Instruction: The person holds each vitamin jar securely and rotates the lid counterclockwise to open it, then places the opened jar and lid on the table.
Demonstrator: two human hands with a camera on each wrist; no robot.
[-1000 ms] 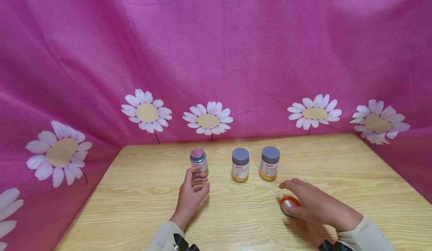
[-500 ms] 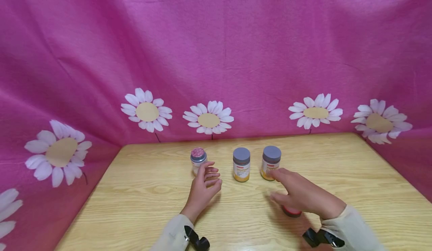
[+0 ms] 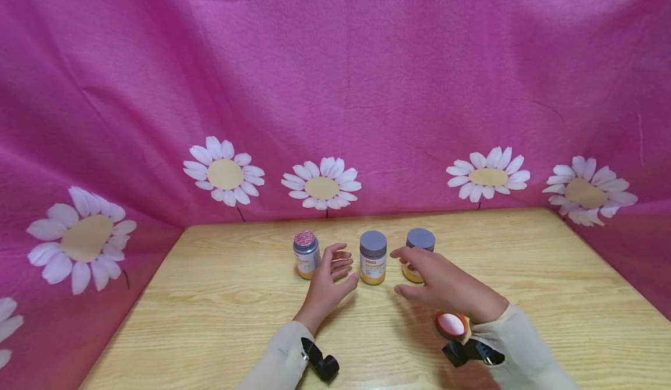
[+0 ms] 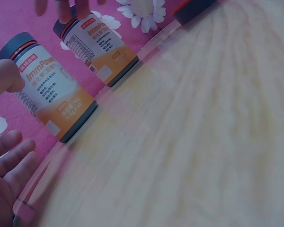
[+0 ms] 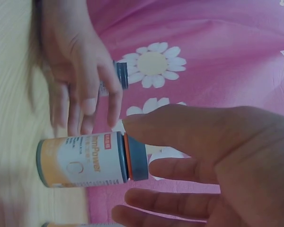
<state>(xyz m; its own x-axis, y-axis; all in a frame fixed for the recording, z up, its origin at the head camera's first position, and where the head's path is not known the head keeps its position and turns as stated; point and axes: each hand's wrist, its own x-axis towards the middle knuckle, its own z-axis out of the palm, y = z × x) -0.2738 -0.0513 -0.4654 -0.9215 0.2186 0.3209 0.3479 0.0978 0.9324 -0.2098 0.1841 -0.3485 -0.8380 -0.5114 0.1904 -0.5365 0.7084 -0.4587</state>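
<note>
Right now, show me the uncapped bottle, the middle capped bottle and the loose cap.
Uncapped bottle (image 3: 306, 259), head view: on its label, below the neck.
Middle capped bottle (image 3: 373, 265), head view: on its front label.
Loose cap (image 3: 451, 324), head view: on its pale inside.

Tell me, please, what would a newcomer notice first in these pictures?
Most likely the magenta cloth with big white daisies, hanging behind the wooden table. Next, the left hand and right hand, flanking the middle ImmPower bottle. Leftmost stands an uncapped bottle; an upturned cap lies by the right sleeve.
</note>
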